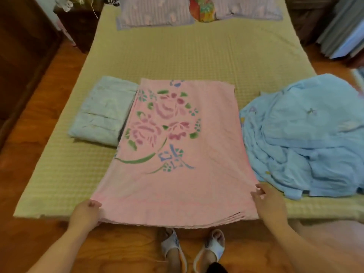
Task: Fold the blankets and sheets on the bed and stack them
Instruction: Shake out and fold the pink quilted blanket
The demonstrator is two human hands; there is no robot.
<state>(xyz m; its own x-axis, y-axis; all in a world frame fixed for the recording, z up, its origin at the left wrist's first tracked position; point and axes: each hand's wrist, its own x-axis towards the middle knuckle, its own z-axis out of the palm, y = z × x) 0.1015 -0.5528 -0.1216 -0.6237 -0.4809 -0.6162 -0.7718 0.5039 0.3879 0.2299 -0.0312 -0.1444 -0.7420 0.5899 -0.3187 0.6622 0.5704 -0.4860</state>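
Folded pink blanket (177, 154) lies mid-bed (177, 54), left hand (85, 214) and right hand (268, 201) each gripping a near corner; folded pale sheet (102, 111) touching its left, crumpled blue blanket (307, 138) right.

A pink blanket (177, 150) with a rose print lies folded lengthwise on the yellow-green mattress (187, 56), its layered near edge hanging just over the bed's front. At 7 o'clock, the left hand (85, 212) grips the blanket's near left corner; at 5 o'clock, the right hand (268, 201) pinches the near right corner. A folded pale sheet (102, 111) sits at 10 o'clock, touching the blanket. A crumpled blue blanket (307, 138) lies at 3 o'clock. Two striped pillows (155, 11) rest at 12 o'clock. Slippered feet (193, 251) stand on the wooden floor (122, 251).
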